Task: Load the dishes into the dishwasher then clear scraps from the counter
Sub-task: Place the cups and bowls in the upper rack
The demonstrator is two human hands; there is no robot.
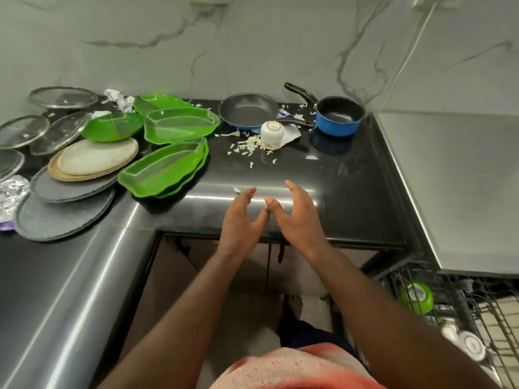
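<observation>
the left hand [241, 217] and the right hand [299, 217] hover side by side over the front edge of the dark surface [351, 192]. both have fingers loosely spread and hold nothing, and their thumbs nearly meet. a lone scrap [237, 190] lies just beyond the left fingertips. further back, white scraps [248, 146] are scattered beside an upturned white cup [272, 134]. behind the cup sits a frying pan [248, 110], and to its right a blue saucepan [338, 116] with its black handle pointing back and left. on the left part of the surface lie green trays [179, 124], some stacked, next to a stack of beige plates [95, 158] that overlaps two grey plates [64, 217]. glass lids [63, 96] lie at the far left, and crumpled foil [11, 195] sits at the left edge. the dishwasher rack [460, 301] shows at lower right, below the surface, holding a green bowl [415, 296] and white cups [473, 345].
</observation>
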